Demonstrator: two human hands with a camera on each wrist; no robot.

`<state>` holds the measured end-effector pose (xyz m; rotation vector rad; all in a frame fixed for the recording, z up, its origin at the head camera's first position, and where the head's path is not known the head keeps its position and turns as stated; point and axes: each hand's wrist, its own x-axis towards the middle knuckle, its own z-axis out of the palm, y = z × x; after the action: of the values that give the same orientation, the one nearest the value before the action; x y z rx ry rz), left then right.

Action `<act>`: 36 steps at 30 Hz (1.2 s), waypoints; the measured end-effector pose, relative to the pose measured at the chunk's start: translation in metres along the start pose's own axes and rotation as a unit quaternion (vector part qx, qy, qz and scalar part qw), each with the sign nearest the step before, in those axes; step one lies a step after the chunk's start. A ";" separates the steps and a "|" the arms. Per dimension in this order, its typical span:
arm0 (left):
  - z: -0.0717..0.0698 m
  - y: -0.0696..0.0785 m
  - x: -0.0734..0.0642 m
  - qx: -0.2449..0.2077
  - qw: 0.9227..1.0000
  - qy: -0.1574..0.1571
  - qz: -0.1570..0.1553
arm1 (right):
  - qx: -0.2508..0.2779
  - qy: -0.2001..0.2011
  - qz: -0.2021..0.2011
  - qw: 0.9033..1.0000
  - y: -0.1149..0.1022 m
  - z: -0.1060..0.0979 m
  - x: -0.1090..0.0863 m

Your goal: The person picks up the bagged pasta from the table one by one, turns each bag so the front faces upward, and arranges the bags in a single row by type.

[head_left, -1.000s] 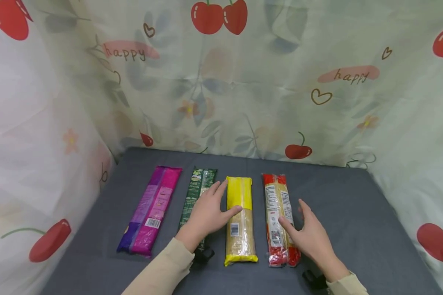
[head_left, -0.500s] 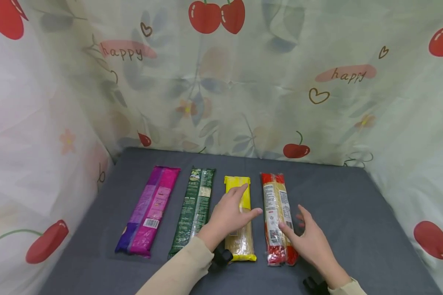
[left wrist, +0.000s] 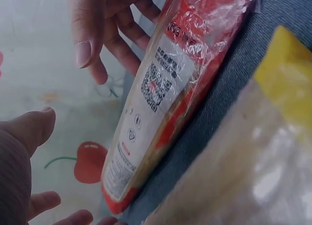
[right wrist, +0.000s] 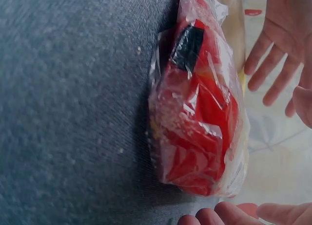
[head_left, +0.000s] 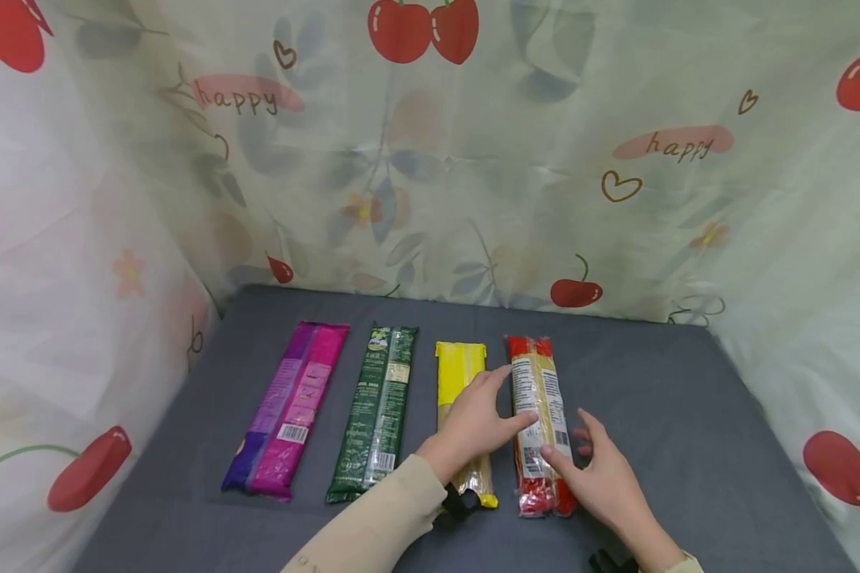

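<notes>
A red-ended pack of dried noodles (head_left: 535,398) lies lengthwise on the grey cloth, pale strands showing between its white label strips. My left hand (head_left: 477,418) hovers over the yellow pack of dried noodles (head_left: 459,374), fingers spread, its thumb and fingertips reaching the red pack's left edge in the head view. On the other side, my right hand (head_left: 600,476) stands by the red pack's lower right, thumb overlapping it in that view, fingers loosely bent. Neither hand holds anything. In the left wrist view the red pack (left wrist: 151,98) lies between both hands.
Left of the yellow pack lie a dark green pack (head_left: 376,414) and a pink and purple pack (head_left: 290,410), side by side on the grey tablecloth (head_left: 659,398). A cherry-printed curtain (head_left: 444,199) surrounds the table at the back and sides.
My left hand has moved rightward from above the green pack, across the yellow one, to the red pack's left side. My right hand has sunk slightly beside the red pack. The packs lie still.
</notes>
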<state>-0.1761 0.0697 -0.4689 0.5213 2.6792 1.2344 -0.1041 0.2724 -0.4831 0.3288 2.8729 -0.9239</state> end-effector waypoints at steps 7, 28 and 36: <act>0.012 0.005 0.007 -0.051 0.999 -0.003 -0.016 | 0.000 -0.003 -0.001 1.000 0.002 0.005 -0.002; 0.036 0.004 0.019 -0.024 0.998 -0.038 -0.039 | 0.024 -0.027 0.013 0.999 0.008 0.011 -0.002; 0.043 0.005 0.016 0.015 0.997 -0.058 -0.052 | -0.001 -0.045 0.019 0.999 0.010 0.013 0.001</act>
<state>-0.1777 0.1087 -0.4925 0.4369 2.5963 1.1029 -0.1019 0.2724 -0.4990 0.3317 2.7749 -0.9064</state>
